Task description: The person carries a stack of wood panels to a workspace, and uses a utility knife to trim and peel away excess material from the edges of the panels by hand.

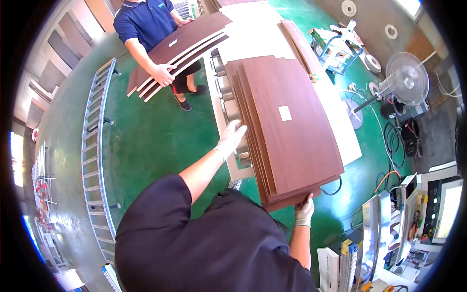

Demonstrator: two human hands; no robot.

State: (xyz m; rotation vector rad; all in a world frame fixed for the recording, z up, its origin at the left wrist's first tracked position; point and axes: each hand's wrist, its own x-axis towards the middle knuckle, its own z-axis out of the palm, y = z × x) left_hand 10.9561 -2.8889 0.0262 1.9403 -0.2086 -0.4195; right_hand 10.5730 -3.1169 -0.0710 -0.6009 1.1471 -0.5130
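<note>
While a co-worker (141, 24) holds other boards (194, 34), the stack (296, 155) lies on the table (349, 141). The left hand (230, 139), fingers parted, is at its side (contact unclear); the right hand (304, 212) grips its near end. Probably squaring up: even pressure seems called for.

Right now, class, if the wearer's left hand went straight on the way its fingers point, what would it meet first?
The left hand would probably first meet the left side of the stack of brown panels; depth is unclear, so it may be touching.
</note>
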